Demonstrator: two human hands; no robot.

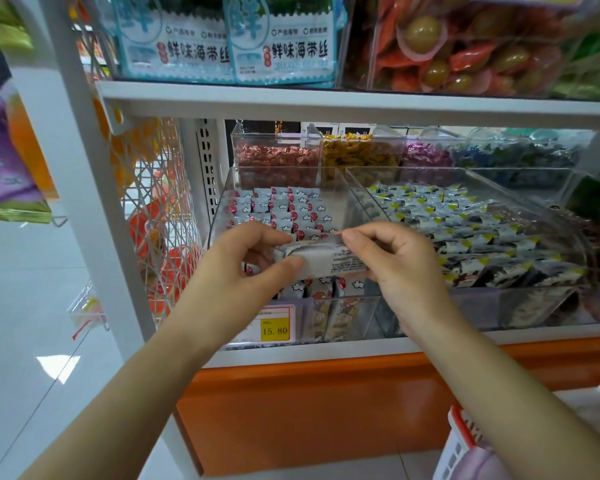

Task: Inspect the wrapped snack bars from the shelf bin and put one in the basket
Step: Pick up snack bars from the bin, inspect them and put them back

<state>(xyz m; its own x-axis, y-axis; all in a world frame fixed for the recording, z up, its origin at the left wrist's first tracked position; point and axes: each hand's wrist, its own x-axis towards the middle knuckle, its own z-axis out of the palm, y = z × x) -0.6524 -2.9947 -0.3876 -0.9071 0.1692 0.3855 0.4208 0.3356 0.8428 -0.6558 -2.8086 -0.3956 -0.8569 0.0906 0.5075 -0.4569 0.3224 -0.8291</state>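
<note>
A white wrapped snack bar [329,258] with small black print on its back is held level in front of a clear shelf bin [222,206]. My left hand [243,258] pinches its left end between thumb and fingers. My right hand [399,258] pinches its right end and top seam. The bin holds several more white bars [291,206] printed with red dots and clouds. A white basket with a red rim [459,434] shows at the lower right, under my right forearm, mostly hidden.
A second clear bin of black, white and yellow wrapped snacks [465,230] stands to the right. Candy bins line the back of the shelf. A yellow price tag reading 15.80 [274,329] hangs on the shelf front. An orange base panel [326,410] lies below, tiled floor on the left.
</note>
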